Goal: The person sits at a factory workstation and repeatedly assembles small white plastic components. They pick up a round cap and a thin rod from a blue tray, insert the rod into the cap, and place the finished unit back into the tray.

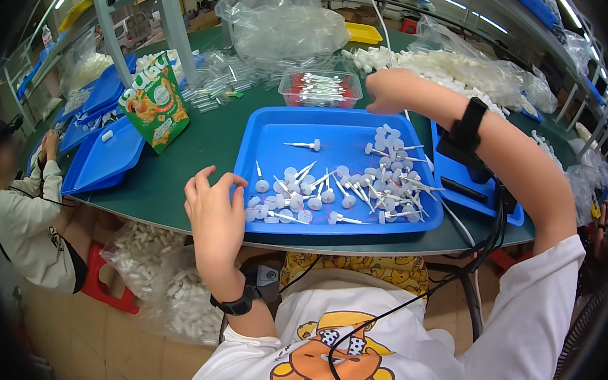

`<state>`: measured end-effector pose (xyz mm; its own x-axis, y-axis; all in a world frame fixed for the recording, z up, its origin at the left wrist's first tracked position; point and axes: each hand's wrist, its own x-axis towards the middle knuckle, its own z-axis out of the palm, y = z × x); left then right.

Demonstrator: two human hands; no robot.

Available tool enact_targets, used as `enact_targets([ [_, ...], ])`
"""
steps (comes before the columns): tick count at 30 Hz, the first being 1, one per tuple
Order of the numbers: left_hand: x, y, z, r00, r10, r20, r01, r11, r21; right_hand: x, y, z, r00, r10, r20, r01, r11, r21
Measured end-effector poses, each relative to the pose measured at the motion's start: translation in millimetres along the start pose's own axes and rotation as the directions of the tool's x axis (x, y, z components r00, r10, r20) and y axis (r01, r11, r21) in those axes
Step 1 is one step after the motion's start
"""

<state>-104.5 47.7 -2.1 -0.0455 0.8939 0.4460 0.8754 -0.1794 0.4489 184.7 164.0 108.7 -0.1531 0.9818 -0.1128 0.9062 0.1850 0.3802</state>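
Note:
My left hand (214, 209) hovers at the near left rim of a blue tray (294, 124), its fingers apart and nothing in them. Inside that tray lie many small white parts (384, 188), each a thin stick with a round translucent disc; a lone one (303, 145) rests toward the back. My right hand (391, 91) reaches past the tray's far right corner. It is bent over beside a clear plastic box (321, 89) of thin white sticks with red among them. Its fingers are mostly hidden, so whatever it may hold does not show.
A green snack bag (155, 102) stands left of the tray, near stacked blue trays (107, 157). Loose white tubes (423, 63) and clear bags (283, 25) lie farther back. Black cables (493, 233) hang by my right arm. Another person (35, 205) sits at the left.

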Motion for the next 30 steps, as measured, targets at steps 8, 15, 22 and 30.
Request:
enact_targets([
  [8, 5, -4, -5, 0.990, 0.002, 0.143, 0.005, 0.999, -0.050, 47, -17, 4, 0.994, -0.046, -0.101, 0.053, 0.996, 0.070],
  [15, 4, -7, -10, 0.975, 0.059, 0.214, -0.055, 0.998, -0.026, 54, -8, 1, 0.996, 0.044, -0.079, -0.038, 0.996, 0.082],
  [22, 5, -20, -8, 0.943, 0.158, 0.294, -0.104, 0.976, -0.191, 69, 4, 17, 0.979, 0.014, -0.206, 0.010, 0.993, 0.116],
  [30, 8, -23, -13, 0.902, 0.174, 0.395, -0.079, 0.966, -0.246, 107, 11, 37, 0.882, -0.302, -0.360, 0.408, 0.873, 0.268],
])
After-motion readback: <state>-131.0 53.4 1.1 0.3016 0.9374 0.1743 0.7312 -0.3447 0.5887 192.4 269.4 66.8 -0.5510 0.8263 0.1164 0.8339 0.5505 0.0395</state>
